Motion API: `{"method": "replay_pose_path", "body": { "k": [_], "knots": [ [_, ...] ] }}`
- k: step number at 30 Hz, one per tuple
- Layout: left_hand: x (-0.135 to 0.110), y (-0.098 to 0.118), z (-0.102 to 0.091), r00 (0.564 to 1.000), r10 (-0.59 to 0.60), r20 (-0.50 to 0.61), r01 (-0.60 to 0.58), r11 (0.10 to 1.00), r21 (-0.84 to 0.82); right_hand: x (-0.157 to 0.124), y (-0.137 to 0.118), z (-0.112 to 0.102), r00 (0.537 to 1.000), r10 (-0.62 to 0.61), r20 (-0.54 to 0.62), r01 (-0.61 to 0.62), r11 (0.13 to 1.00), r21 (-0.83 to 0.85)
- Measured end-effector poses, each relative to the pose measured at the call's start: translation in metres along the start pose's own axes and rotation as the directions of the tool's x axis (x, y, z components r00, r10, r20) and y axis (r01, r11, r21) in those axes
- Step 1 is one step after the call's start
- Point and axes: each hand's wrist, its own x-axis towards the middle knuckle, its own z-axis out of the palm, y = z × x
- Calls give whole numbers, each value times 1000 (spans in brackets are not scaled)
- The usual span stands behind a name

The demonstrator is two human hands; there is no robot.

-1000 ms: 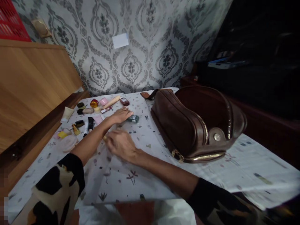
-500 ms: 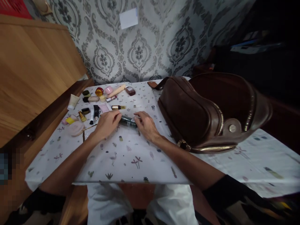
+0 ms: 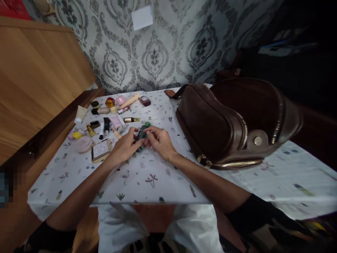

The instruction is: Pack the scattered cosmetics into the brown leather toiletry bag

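A small dark bottle with a green end is held over the table between both hands, tilted away from me. My left hand pinches it from the left with thumb and fingers. From the right, my right hand closes its fingertips on the same bottle. Part of the bottle's lower end is hidden by the fingers. Just left of my left hand lies a glittery compact. Beyond the hands are a black and gold tube and a pink tube.
Several cosmetics, among them a pink round compact, a cream tube and a brown-capped item, lie on the left of the patterned tablecloth. A large open brown leather bag fills the right. A wooden panel borders the left.
The bottle has turned from lying crosswise to pointing away from me, its green end now visible. My hands have come closer together around it. The glittery compact is less covered.
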Motion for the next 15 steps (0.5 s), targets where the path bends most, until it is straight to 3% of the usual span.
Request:
{"method": "replay_pose_path", "body": {
  "k": [3,5,9,15],
  "knots": [
    [0,8,4,1000,14,12,-15,996,87,5,1,-8,972,-48,-231,-11,969,-248],
    [-1,14,8,1000,18,14,-19,995,95,10,5,-13,955,18,-296,-105,954,-279],
    [-5,14,17,997,75,-36,-75,997,-11,19,14,-17,946,223,-236,-258,958,-129],
    [-6,-3,19,994,109,-27,-111,918,-380,23,6,-19,923,326,-206,-326,945,35]
  ]
}}
